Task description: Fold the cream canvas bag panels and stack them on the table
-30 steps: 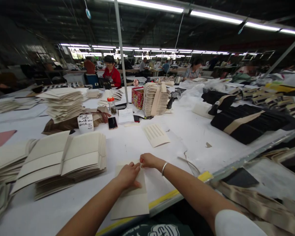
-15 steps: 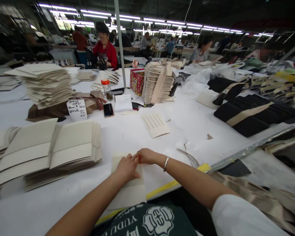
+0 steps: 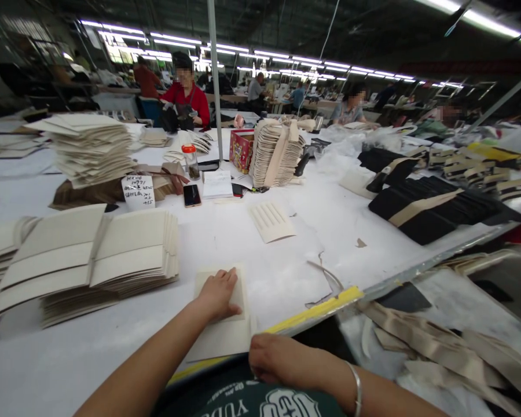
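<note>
My left hand (image 3: 219,294) lies flat with fingers stretched and thumb apart, pressing on a cream sheet-like panel (image 3: 221,341) at the table's front edge. A smaller cream piece (image 3: 203,280) lies on top of that panel, partly covered by the hand. Just right of the panel's lower corner, my right hand (image 3: 280,358) is close to my body with its fingers curled inward. Its fingertips are turned away, so anything in them is hidden. Farther back on the table rests a cream piece with several slits (image 3: 271,221).
Bundled cream panels (image 3: 130,249) stand at the left, with a taller stack (image 3: 87,150) behind. A phone (image 3: 191,196), a lidded jar (image 3: 191,162) and a strapped stack (image 3: 275,153) are beyond. Black pieces (image 3: 417,208) lie right. Yellow tape (image 3: 321,307) lines the table edge. Several people work behind.
My right hand has left the left hand's fingertips and come back toward my body, down to the table edge. The left hand stays on the panel. The view has tilted slightly.
</note>
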A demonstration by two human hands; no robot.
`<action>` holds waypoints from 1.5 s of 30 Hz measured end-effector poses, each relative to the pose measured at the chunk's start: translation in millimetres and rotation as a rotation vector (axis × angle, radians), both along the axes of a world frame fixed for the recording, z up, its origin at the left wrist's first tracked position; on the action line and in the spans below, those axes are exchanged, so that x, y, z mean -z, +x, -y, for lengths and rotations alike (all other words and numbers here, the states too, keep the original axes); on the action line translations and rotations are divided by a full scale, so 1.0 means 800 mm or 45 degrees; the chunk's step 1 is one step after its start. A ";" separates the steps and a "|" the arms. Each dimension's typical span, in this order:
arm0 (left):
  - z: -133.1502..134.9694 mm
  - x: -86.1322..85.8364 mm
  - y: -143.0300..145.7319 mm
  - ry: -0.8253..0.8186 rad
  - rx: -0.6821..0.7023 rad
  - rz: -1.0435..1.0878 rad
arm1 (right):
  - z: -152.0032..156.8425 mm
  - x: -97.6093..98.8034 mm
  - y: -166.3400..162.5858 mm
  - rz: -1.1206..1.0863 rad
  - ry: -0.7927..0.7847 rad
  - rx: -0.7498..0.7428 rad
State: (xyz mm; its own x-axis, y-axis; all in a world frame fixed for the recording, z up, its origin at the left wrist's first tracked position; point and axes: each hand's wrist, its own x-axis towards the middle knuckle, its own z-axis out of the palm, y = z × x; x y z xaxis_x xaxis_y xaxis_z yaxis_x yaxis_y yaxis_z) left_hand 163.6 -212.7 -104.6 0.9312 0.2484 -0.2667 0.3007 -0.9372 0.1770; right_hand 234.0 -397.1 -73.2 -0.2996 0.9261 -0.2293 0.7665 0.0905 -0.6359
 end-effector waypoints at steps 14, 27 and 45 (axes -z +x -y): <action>0.000 0.027 -0.025 -0.168 -0.170 0.178 | -0.069 0.015 0.087 -0.233 0.143 1.168; -0.054 0.019 0.060 -0.389 -0.360 0.179 | -0.179 0.071 0.107 -0.415 -0.514 1.076; -0.066 0.022 0.058 -0.525 -0.214 0.204 | -0.179 0.076 0.097 -0.329 -0.493 1.159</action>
State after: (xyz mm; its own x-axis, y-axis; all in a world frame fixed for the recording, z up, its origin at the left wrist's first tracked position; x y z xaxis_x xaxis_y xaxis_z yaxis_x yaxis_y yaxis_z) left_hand 210.0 -160.2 -122.0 0.9247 0.3025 -0.2310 0.3805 -0.7197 0.5807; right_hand 311.3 -253.5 -133.9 0.3979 0.7033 -0.5891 0.2773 -0.7042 -0.6536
